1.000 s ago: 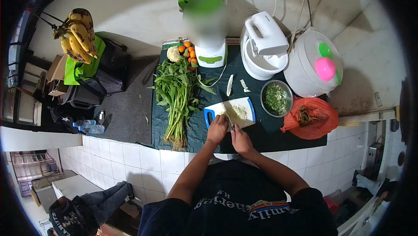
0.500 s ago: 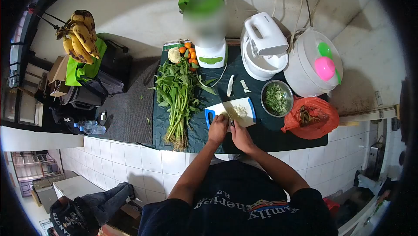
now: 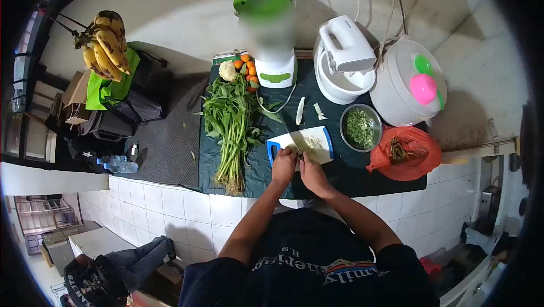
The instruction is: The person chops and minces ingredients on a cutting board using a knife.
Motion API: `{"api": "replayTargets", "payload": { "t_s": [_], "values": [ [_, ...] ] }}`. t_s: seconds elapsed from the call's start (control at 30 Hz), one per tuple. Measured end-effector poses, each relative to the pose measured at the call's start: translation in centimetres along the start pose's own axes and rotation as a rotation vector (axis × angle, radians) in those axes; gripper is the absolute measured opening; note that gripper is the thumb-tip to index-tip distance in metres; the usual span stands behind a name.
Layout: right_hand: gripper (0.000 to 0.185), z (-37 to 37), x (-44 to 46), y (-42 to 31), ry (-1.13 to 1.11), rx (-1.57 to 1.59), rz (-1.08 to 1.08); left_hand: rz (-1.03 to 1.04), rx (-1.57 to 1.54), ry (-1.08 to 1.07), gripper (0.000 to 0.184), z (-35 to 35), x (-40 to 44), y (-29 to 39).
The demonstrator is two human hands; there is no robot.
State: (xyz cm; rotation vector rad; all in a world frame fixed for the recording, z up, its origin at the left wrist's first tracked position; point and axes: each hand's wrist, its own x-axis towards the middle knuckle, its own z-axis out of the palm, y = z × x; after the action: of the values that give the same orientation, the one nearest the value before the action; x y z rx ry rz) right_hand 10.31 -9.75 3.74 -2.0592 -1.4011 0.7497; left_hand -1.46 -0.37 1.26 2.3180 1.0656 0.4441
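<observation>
A white cutting board with blue edges lies at the table's front, with finely chopped pale bits on it. My right hand is closed round the handle of a knife, whose dark blade slants up and left across the board. Close beside it, my left hand rests on the board's left part with its fingers curled in at the blade. A small pale piece seems to be under those fingertips, mostly hidden. Behind the board lie a long white strip and smaller white pieces.
Leafy greens lie left, below a cauliflower and orange tomato-like produce. Behind stand a blender and a stand mixer. Right are a metal bowl of chopped greens and a red plastic bag. Another person is lower left.
My right hand and the knife have shifted slightly left, nearer my left hand, at the board. Little else differs beyond a small shift of the view.
</observation>
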Motion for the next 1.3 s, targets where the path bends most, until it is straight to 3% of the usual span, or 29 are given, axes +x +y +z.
{"api": "replayTargets", "payload": {
  "t_s": [0.2,0.27,0.47,0.6,0.87,1.3],
  "values": [
    [0.046,-1.0,-2.1,-1.4,-0.037,0.004,0.051,-0.046,-0.049,0.033,0.013,0.4,-0.1,-0.2],
    [0.048,-1.5,-2.8,-2.3,-0.087,-0.043,0.170,-0.026,-0.039,0.046,0.013,0.5,0.0,-0.2],
    [0.046,0.4,-1.3,-0.6,0.036,-0.044,0.042,-0.040,-0.072,-0.011,0.012,-0.5,0.3,0.1],
    [0.044,0.2,-0.1,-0.6,-0.021,0.011,0.076,-0.054,-0.147,0.071,0.010,-0.4,0.5,0.0],
    [0.046,0.2,-3.6,-0.5,0.007,-0.025,0.083,-0.153,-0.164,0.020,0.011,-0.2,0.9,-0.1],
    [0.044,-0.5,-2.0,-1.1,-0.005,0.022,0.068,-0.215,-0.251,0.030,0.013,-0.3,0.9,-0.3]
  ]
}}
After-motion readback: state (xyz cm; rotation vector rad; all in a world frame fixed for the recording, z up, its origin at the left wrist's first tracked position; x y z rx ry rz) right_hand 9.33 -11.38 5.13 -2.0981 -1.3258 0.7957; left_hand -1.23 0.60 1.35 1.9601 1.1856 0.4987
